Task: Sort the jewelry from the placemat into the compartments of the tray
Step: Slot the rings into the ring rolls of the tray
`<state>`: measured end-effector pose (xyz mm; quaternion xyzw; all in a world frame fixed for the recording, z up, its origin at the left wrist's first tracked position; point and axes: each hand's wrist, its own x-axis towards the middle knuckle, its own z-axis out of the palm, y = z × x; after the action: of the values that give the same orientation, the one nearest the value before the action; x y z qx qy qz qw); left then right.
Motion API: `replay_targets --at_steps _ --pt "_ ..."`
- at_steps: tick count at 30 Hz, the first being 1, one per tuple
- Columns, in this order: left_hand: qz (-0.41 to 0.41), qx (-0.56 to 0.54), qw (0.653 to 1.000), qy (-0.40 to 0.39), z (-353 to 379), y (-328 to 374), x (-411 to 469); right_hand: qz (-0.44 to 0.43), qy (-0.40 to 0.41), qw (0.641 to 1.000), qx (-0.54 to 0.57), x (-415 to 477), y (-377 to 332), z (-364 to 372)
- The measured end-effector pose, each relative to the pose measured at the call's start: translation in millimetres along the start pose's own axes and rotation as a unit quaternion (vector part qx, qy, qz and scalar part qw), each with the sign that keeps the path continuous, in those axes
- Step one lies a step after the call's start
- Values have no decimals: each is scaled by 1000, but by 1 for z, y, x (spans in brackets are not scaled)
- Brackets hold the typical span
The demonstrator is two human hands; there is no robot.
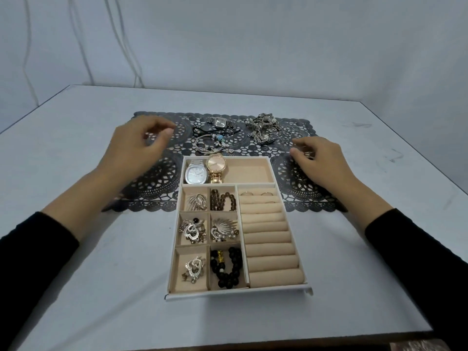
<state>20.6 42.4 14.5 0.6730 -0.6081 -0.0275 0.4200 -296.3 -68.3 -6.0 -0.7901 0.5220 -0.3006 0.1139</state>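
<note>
A beige compartment tray [263, 185] stands in front of me, its far end on a dark lace placemat [157, 181]. Its far compartment holds a silver watch [197, 173] and a gold watch [216, 166]. Small compartments hold brooches and bead bracelets, and two rings [255, 194] sit in the ring rolls. On the placemat lie a small silver watch [219, 122], bracelets [215, 143], a tangled jewelry pile [263, 127] and loose rings [291, 131]. My left hand [136, 148] hovers over the placemat's left part, fingers curled, holding nothing. My right hand [321, 160] rests near the loose rings, its fingertips hidden.
The white table [88, 274] has a near edge at the bottom and a right edge close to my right arm. A pale wall with thin cables stands behind the table.
</note>
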Motion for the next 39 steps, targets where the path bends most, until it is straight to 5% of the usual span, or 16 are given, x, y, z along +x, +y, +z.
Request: replay_targets --at_steps 12,39 --pt "-29 139 989 -44 4 -61 36 31 -2 999 -43 43 8 24" --pt "-89 83 991 -49 9 -62 53 75 -15 996 44 60 8 27"
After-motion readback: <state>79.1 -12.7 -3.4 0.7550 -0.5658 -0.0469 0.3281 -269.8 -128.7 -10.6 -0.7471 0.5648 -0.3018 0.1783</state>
